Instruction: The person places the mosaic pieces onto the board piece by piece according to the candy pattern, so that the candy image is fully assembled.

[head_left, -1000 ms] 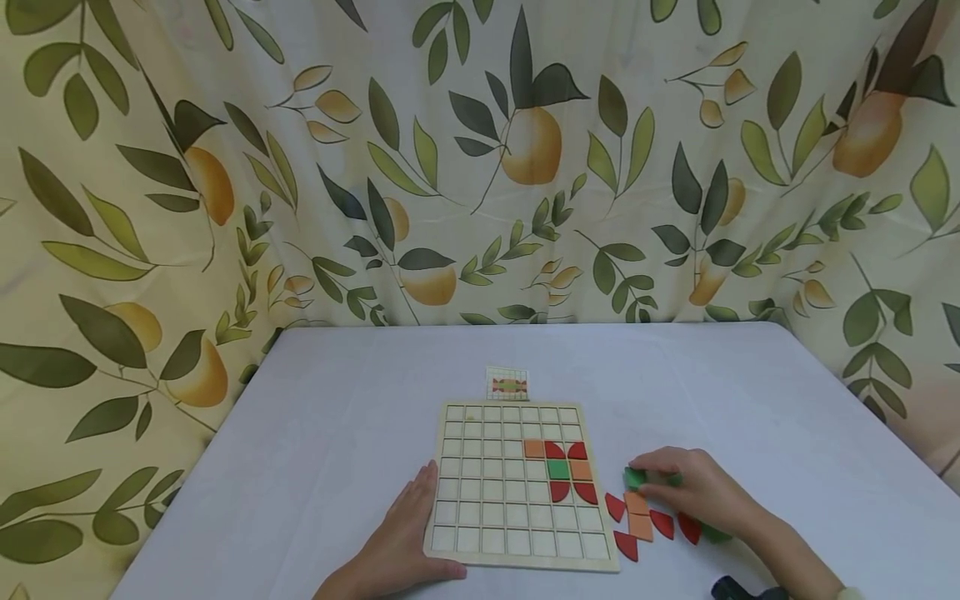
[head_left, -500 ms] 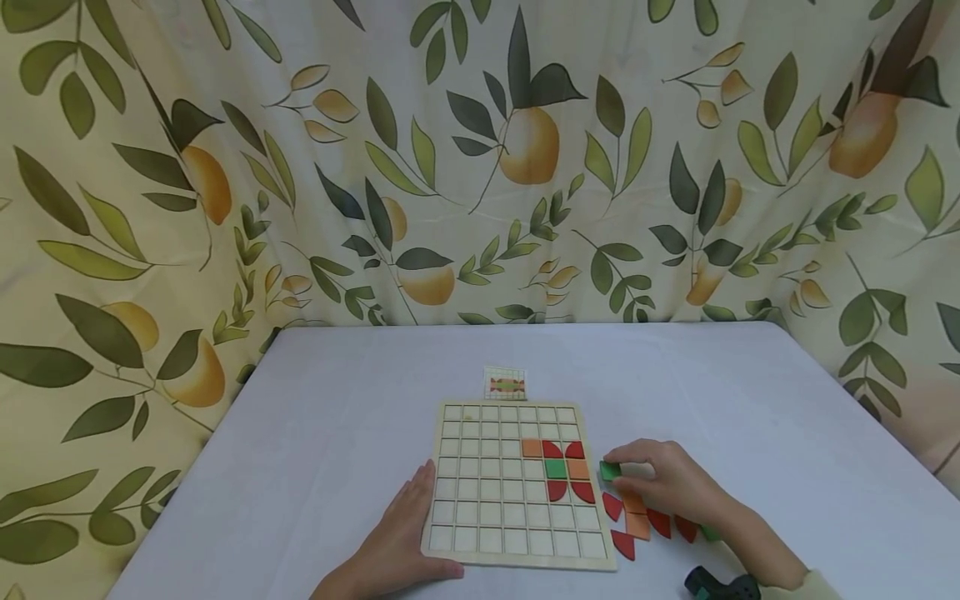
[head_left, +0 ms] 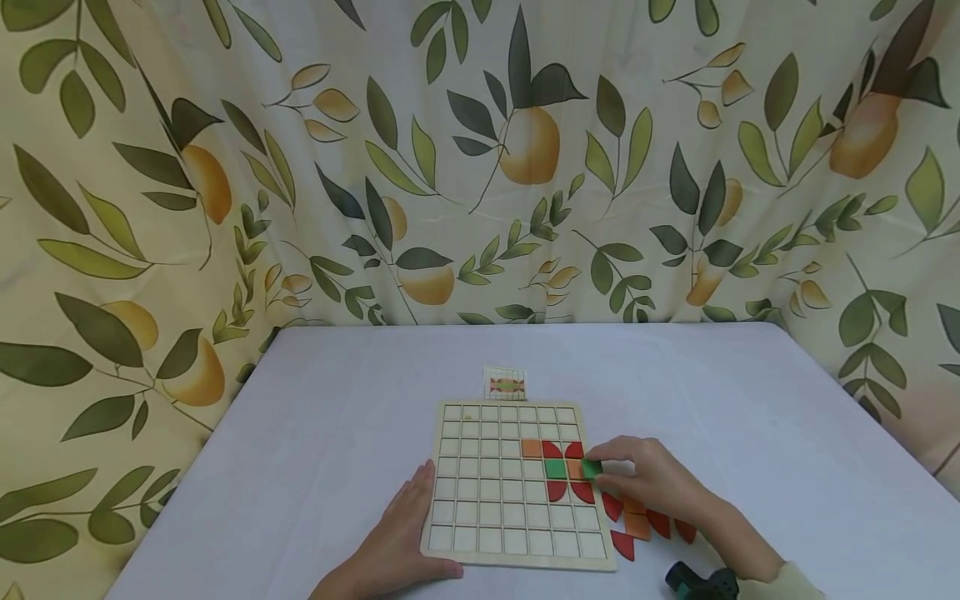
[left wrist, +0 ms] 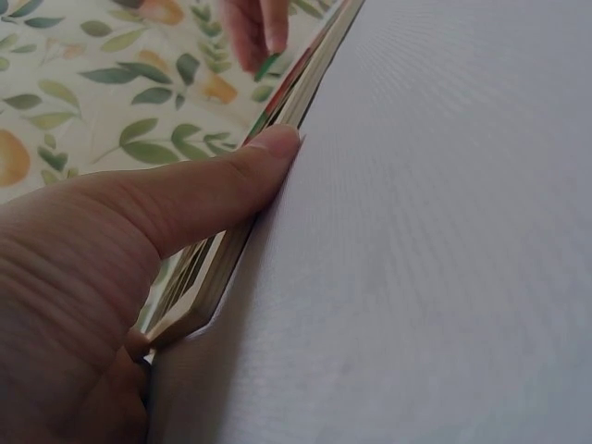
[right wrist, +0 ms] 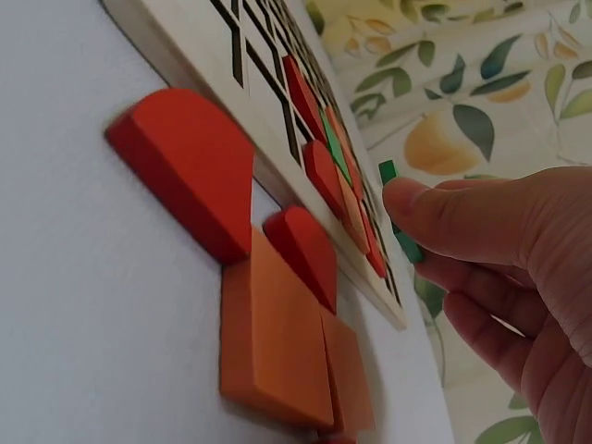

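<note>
Green piece (head_left: 592,469) moved toward the board (head_left: 493,492) in right grip (head_left: 654,475)

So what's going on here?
Someone is working at a gridded wooden board. Their right hand pinches a green piece, held in the air by the board's right side. Their left hand touches the left edge and near corner. Four red pieces, two orange squares and one green square sit in the grid. Loose red and orange pieces lie on the table to the right, and a small patterned card lies beyond the board's far edge.
</note>
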`<state>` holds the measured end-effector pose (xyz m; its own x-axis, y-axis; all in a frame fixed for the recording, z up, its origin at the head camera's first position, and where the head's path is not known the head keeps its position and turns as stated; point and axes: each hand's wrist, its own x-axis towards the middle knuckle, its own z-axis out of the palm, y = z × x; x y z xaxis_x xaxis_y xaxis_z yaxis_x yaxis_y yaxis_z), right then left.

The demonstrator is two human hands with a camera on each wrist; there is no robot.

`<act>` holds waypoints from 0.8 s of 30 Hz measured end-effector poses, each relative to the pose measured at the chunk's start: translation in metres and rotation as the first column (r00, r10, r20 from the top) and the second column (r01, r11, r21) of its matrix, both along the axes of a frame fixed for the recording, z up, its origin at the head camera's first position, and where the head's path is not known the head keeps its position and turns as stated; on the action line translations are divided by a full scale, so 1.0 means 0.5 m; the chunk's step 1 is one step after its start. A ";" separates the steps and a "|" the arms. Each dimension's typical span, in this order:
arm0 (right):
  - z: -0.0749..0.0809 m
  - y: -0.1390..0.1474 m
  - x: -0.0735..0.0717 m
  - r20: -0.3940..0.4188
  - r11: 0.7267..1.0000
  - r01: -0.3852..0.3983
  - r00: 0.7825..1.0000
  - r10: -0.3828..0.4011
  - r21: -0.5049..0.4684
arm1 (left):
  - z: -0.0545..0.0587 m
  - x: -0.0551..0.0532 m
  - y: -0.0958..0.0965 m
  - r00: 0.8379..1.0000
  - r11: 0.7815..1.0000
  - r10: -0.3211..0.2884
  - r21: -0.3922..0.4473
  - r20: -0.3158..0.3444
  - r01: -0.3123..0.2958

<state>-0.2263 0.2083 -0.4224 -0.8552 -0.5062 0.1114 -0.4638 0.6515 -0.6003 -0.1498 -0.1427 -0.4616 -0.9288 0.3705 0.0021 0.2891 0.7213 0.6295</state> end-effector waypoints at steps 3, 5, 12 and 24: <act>0.000 -0.008 -0.003 -0.007 1.000 -0.018 1.000 0.018 -0.004 | -0.001 0.000 0.000 1.000 1.000 0.001 0.002 -0.003 -0.001; -0.001 -0.012 -0.004 -0.012 1.000 -0.024 1.000 0.024 -0.005 | -0.001 0.000 0.000 1.000 1.000 -0.001 0.007 -0.010 0.001; -0.001 -0.024 -0.008 -0.031 0.999 -0.044 0.999 0.044 0.004 | 0.001 0.000 0.000 1.000 1.000 0.007 -0.002 -0.004 -0.007; -0.012 -0.051 -0.021 -0.053 0.990 -0.131 0.990 0.128 -0.054 | 0.005 0.001 0.000 1.000 1.000 -0.007 0.005 -0.023 0.007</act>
